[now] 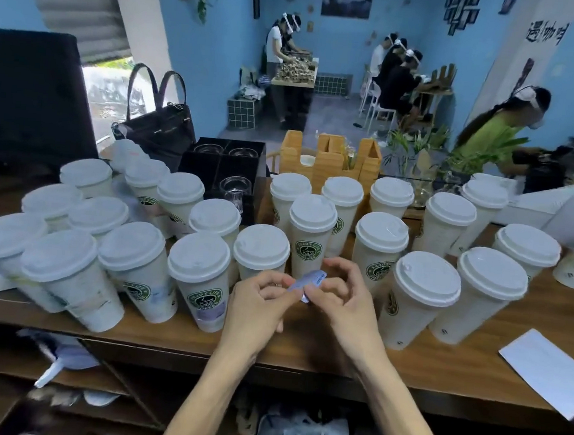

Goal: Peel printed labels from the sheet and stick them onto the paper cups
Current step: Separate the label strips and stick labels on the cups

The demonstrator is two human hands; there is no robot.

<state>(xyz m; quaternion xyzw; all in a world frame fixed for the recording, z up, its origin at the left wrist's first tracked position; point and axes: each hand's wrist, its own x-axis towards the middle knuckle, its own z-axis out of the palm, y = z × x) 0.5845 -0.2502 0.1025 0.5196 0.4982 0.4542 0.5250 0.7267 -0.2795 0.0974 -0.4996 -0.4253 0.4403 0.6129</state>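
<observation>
Several white lidded paper cups with green round logos crowd the wooden counter. A small pale-blue printed label is held between both hands above the counter's front middle. My left hand pinches its lower left end. My right hand pinches the right part with thumb and fingers curled. The nearest cups stand just behind the hands: one behind the left hand and one behind the label. A cup left of my left hand carries a label on its side.
A white sheet lies at the counter's right front edge. Behind the cups stand a black box of glasses, a wooden holder and a black handbag. Several people work in the blue room beyond.
</observation>
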